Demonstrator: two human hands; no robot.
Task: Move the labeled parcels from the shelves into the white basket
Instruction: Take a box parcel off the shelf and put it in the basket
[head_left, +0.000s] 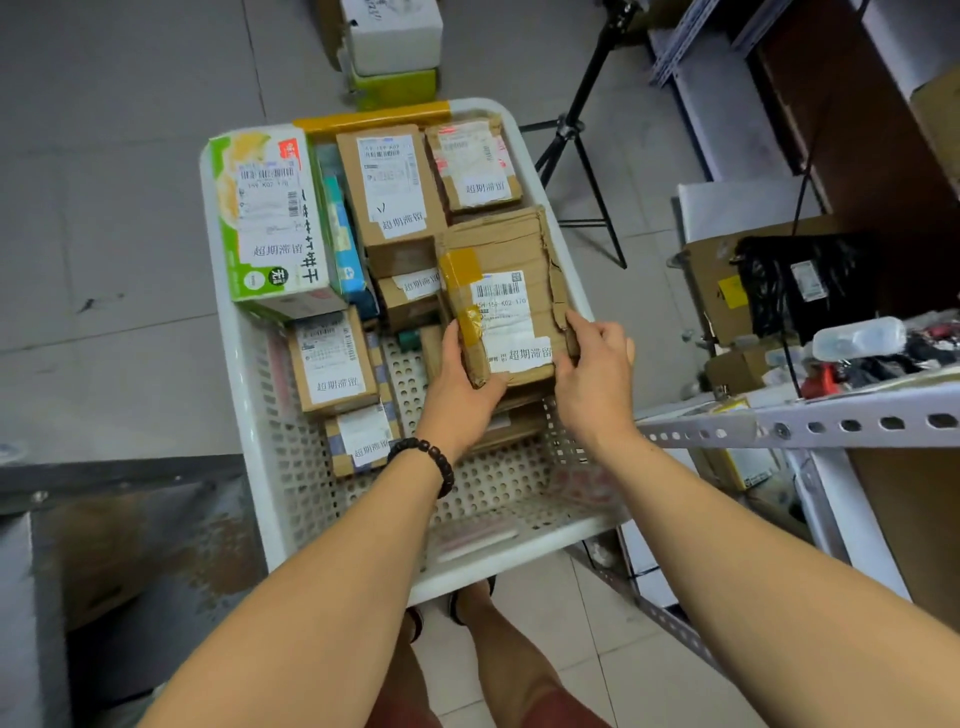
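Grey floor tiles (104, 234) surround the white basket (236, 374), which stands at your feet beside a perforated metal shelf rail (805, 423). You hold a crumpled cardboard parcel (511, 291) over the basket's right half, above the labelled parcels already inside. Your left hand (467, 384) curls under its near left corner, with the thumb up along the yellow tape. Your right hand (592, 374) pinches the near right edge, just below a ragged tear (558, 296) in the cardboard. Whether the far end already rests on the boxes below, I cannot tell.

The tear is probably your main risk. Pull or twist with the right hand and the flap may rip further, opening the side.

The parcel also lies close to the basket's right rim, on an uneven pile. Let go while it is tilted and it could slide over the rim towards the tripod (576, 135).

Pushing it leftwards may nudge the small labelled box (410, 296) underneath. That could disturb the green biscuit box (270, 218), which sits high against the left rim.
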